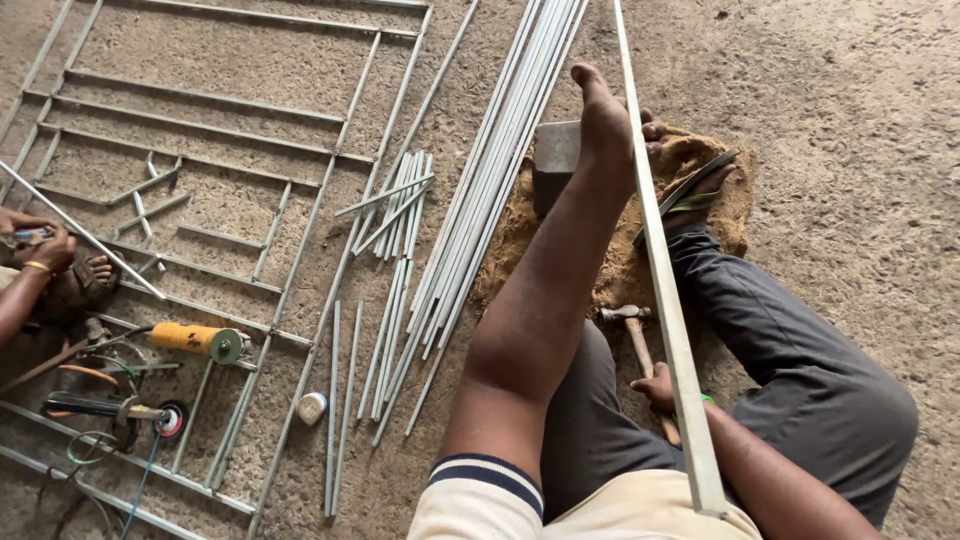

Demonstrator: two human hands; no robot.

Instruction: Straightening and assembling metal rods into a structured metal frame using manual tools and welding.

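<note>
Steel, thin and long: the flat metal strip (668, 300) ran from your lap up past the top of the view, crossing your legs. Your left hand (608, 118) reached far forward and lay on the strip at the grey block (556, 150); whether its fingers were closed round the strip or only pressing it you could not tell from above. Your right hand (660, 388) was closed on the wooden handle of the hammer (632, 330), whose head lay on the sacking (720, 215) beside the strip. By its look, a strip this slim would be light but whippy, likely to sag and spring along its length, with hard edges; holding it close to the block, where it was propped, seemed the steadiest place. Off to your left, a bundle of rods (480, 190) lay on the floor, with a welded frame (200, 130) and a yellow grinder (200, 340), and another person's hand (45, 250) held a rod.
</note>
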